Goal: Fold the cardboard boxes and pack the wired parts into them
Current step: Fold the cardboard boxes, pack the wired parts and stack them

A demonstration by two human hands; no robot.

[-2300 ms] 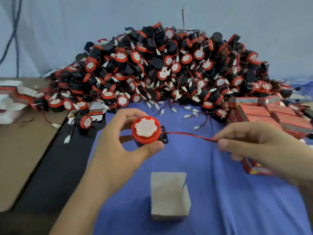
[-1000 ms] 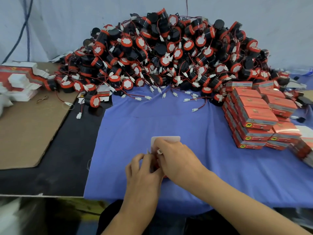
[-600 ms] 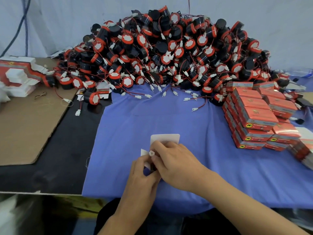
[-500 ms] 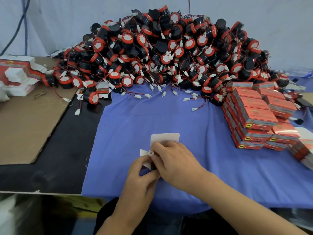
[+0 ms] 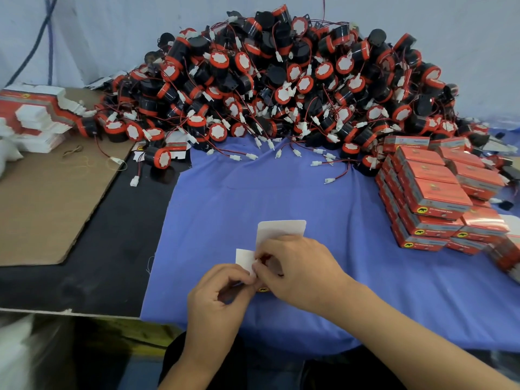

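A small cardboard box (image 5: 281, 228) stands on the blue cloth (image 5: 281, 192) near the front edge, its white top flap raised. My left hand (image 5: 222, 294) pinches the box's left side flap (image 5: 244, 258). My right hand (image 5: 295, 268) covers the box opening, fingers curled over the red wire and part inside, which are mostly hidden. A big heap of red-and-black wired parts (image 5: 281, 80) fills the back of the table.
Stacks of closed red boxes (image 5: 433, 192) stand at the right. Flat unfolded boxes (image 5: 33, 116) lie at the far left on a brown cardboard sheet (image 5: 47, 198). Loose white connectors trail from the heap onto the cloth.
The wired part held up earlier now sits in the box. Both hands have come down onto the box, and the right hand has pushed the wire and connector further inside.
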